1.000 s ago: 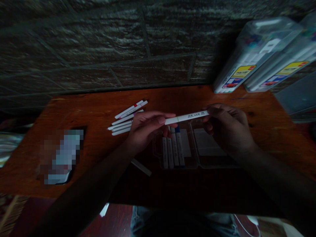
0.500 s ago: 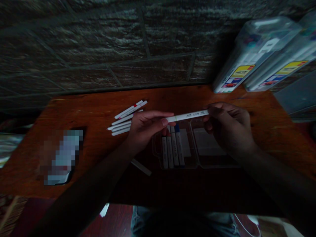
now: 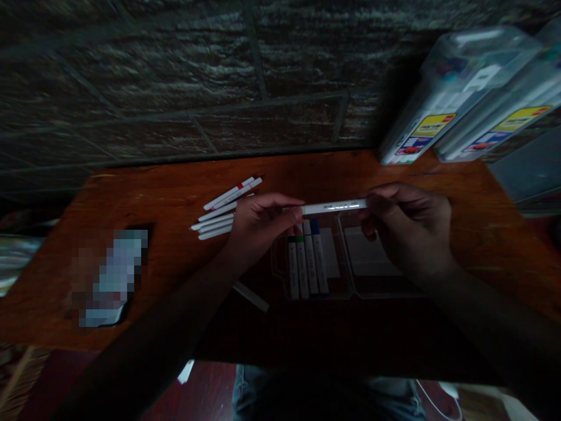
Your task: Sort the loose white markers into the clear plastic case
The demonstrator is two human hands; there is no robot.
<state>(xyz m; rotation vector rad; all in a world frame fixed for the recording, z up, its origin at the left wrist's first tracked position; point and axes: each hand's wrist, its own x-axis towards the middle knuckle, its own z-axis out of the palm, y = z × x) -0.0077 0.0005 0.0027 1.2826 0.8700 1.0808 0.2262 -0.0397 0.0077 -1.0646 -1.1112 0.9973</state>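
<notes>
A white marker pen (image 3: 335, 207) with dark print is held level above the table, between both hands. My left hand (image 3: 265, 225) pinches its left end between thumb and fingers, hiding that tip. At the other end, my right hand (image 3: 407, 219) grips it, with the fingers curled in. Below lies an open clear plastic case (image 3: 350, 286). Several white markers (image 3: 309, 266), some with green or blue ends, lie side by side in its left half. More white pens (image 3: 230, 196) are loose on the table beyond my left wrist, partly hidden by the hand.
Two clear marker boxes (image 3: 421, 131) with yellow labels stand against the wall at the back right. A phone (image 3: 118, 275), blurred out, lies at the left of the wooden table (image 3: 175, 187). One white pen (image 3: 252, 297) rests near my left forearm.
My left hand has slid slightly right along the marker, covering more of its left end. The marker has turned a little and now lies more level. My right hand has barely moved.
</notes>
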